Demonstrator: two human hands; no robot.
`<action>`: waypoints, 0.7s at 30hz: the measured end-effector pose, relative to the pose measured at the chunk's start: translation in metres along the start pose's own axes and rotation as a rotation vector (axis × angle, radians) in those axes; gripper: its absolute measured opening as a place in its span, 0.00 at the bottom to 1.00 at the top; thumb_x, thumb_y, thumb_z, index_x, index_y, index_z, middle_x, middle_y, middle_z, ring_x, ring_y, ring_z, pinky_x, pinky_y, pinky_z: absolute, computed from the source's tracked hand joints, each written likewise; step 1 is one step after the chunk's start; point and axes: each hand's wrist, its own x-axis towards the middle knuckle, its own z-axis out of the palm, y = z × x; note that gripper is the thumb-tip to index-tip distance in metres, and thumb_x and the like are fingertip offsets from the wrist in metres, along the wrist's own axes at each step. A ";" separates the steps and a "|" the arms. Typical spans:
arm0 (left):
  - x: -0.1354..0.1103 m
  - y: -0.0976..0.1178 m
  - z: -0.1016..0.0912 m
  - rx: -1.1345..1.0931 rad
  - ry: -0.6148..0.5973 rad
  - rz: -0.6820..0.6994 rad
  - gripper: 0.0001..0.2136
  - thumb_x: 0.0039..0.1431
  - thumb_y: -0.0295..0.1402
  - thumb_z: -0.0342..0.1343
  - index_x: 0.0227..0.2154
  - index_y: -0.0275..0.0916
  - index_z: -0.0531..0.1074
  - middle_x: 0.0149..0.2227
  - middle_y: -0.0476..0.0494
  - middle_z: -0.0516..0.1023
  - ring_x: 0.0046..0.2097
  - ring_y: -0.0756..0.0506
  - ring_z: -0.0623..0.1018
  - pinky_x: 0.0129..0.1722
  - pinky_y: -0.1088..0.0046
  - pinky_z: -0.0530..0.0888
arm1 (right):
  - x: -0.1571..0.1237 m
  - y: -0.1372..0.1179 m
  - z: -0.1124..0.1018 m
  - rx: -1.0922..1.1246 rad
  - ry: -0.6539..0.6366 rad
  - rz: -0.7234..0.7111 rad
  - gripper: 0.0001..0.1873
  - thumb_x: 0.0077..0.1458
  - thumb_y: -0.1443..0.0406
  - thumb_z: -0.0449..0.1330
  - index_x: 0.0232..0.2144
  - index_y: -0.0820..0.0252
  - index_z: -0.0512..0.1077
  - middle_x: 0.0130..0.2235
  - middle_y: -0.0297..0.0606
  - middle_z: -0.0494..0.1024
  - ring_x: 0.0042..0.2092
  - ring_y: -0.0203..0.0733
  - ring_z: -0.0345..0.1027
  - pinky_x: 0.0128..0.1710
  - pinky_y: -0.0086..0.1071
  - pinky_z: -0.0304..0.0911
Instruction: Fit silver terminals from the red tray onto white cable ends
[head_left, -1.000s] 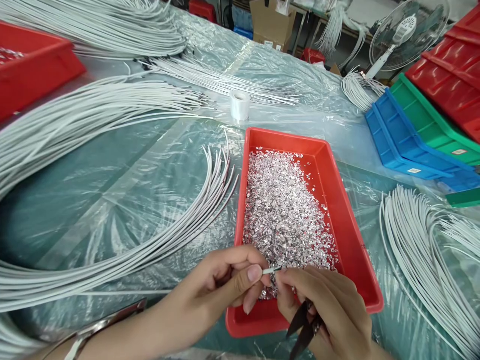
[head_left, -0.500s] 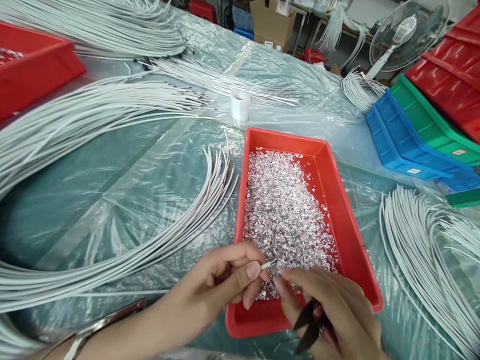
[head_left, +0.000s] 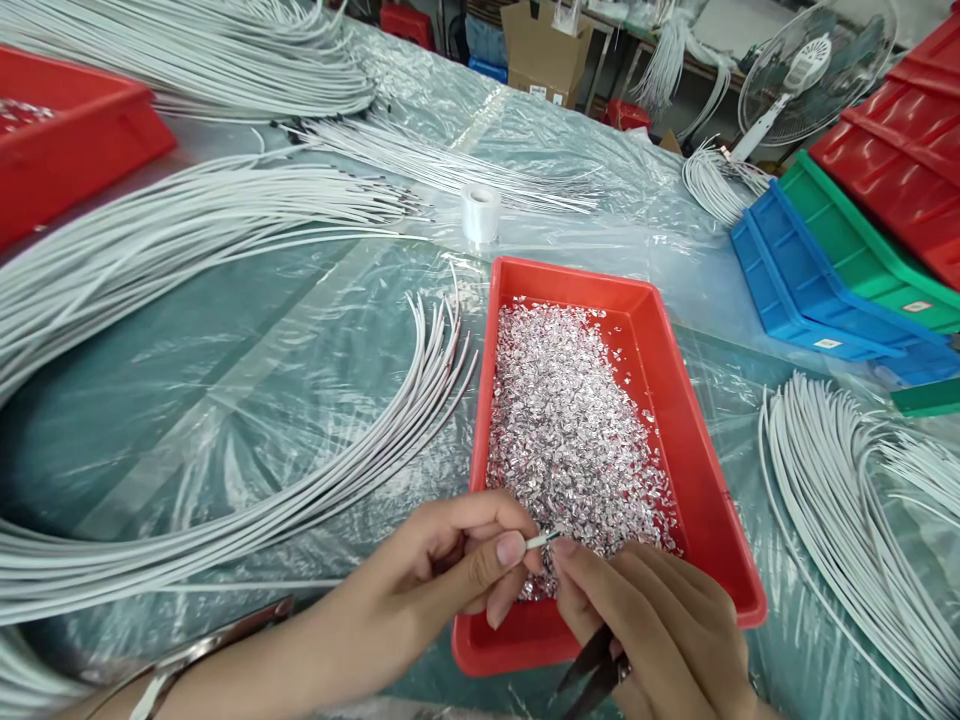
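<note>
My left hand (head_left: pixel 442 575) pinches the end of a thin white cable (head_left: pixel 537 541) between thumb and forefinger, over the near end of a red tray (head_left: pixel 697 470). My right hand (head_left: pixel 645 625) is closed, its fingertips meeting the cable's tip, and it also holds small dark snips (head_left: pixel 592 670) against the palm. The tray holds a heap of silvery foil scraps (head_left: pixel 570 420). A fan of white cables (head_left: pixel 360 460) lies on the table just left of the tray.
Large bundles of white cables (head_left: pixel 150 240) cover the plastic-sheeted table at left and more cables (head_left: pixel 840 500) lie at right. A tape roll (head_left: pixel 480 212) stands behind the tray. Blue (head_left: pixel 795 290), green and red bins are stacked at right; another red bin (head_left: pixel 67 140) sits far left.
My right hand drew back from the cable tip half a second ago, then came back up to touch it again. My left hand has stayed nearly still.
</note>
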 end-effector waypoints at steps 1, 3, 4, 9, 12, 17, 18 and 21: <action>0.000 0.000 0.000 -0.002 0.002 0.003 0.12 0.66 0.36 0.47 0.29 0.35 0.68 0.22 0.54 0.63 0.25 0.54 0.63 0.25 0.79 0.59 | 0.000 0.000 0.000 -0.006 -0.046 -0.008 0.04 0.60 0.75 0.56 0.36 0.71 0.70 0.17 0.33 0.77 0.16 0.32 0.67 0.16 0.29 0.61; 0.001 -0.001 0.001 -0.005 0.005 0.008 0.12 0.66 0.36 0.47 0.29 0.36 0.67 0.22 0.54 0.63 0.25 0.54 0.62 0.25 0.79 0.59 | 0.001 0.000 0.000 -0.020 -0.035 -0.045 0.05 0.60 0.76 0.54 0.36 0.72 0.70 0.17 0.34 0.77 0.16 0.32 0.67 0.14 0.29 0.60; 0.001 -0.001 0.001 -0.006 0.008 0.011 0.12 0.66 0.36 0.47 0.29 0.36 0.67 0.22 0.54 0.63 0.25 0.54 0.62 0.25 0.79 0.59 | 0.002 0.000 0.001 -0.022 -0.035 -0.053 0.05 0.60 0.76 0.54 0.36 0.73 0.70 0.17 0.35 0.77 0.16 0.33 0.68 0.14 0.29 0.61; 0.001 -0.001 0.001 0.007 0.014 0.025 0.12 0.66 0.35 0.46 0.29 0.35 0.67 0.22 0.54 0.62 0.25 0.54 0.62 0.26 0.79 0.60 | 0.003 -0.002 0.002 -0.033 -0.023 -0.046 0.06 0.62 0.75 0.53 0.35 0.72 0.70 0.17 0.34 0.77 0.16 0.33 0.69 0.15 0.28 0.62; 0.000 -0.002 0.001 0.021 0.019 0.021 0.12 0.66 0.35 0.46 0.30 0.35 0.68 0.22 0.54 0.63 0.25 0.53 0.62 0.26 0.79 0.60 | 0.004 -0.003 0.002 -0.038 -0.012 -0.047 0.07 0.62 0.75 0.52 0.35 0.71 0.70 0.16 0.33 0.77 0.15 0.32 0.68 0.14 0.28 0.61; 0.000 -0.004 -0.001 0.033 0.018 0.005 0.11 0.66 0.35 0.46 0.31 0.37 0.69 0.23 0.54 0.64 0.26 0.53 0.64 0.27 0.80 0.63 | 0.004 -0.003 0.003 -0.041 0.030 -0.052 0.07 0.61 0.75 0.53 0.34 0.70 0.71 0.15 0.31 0.76 0.15 0.32 0.67 0.13 0.28 0.60; -0.001 -0.004 -0.001 0.038 0.018 0.004 0.11 0.66 0.35 0.46 0.31 0.37 0.69 0.23 0.54 0.64 0.26 0.53 0.64 0.27 0.80 0.63 | 0.004 -0.003 0.004 -0.040 0.028 -0.048 0.07 0.61 0.75 0.53 0.33 0.70 0.71 0.15 0.31 0.76 0.15 0.32 0.67 0.13 0.28 0.60; -0.002 -0.004 -0.001 0.052 0.015 0.009 0.11 0.66 0.35 0.46 0.31 0.37 0.69 0.23 0.53 0.64 0.27 0.53 0.65 0.28 0.80 0.64 | 0.003 -0.004 0.004 -0.040 0.012 -0.053 0.07 0.61 0.76 0.52 0.34 0.71 0.71 0.15 0.31 0.75 0.15 0.31 0.67 0.13 0.28 0.59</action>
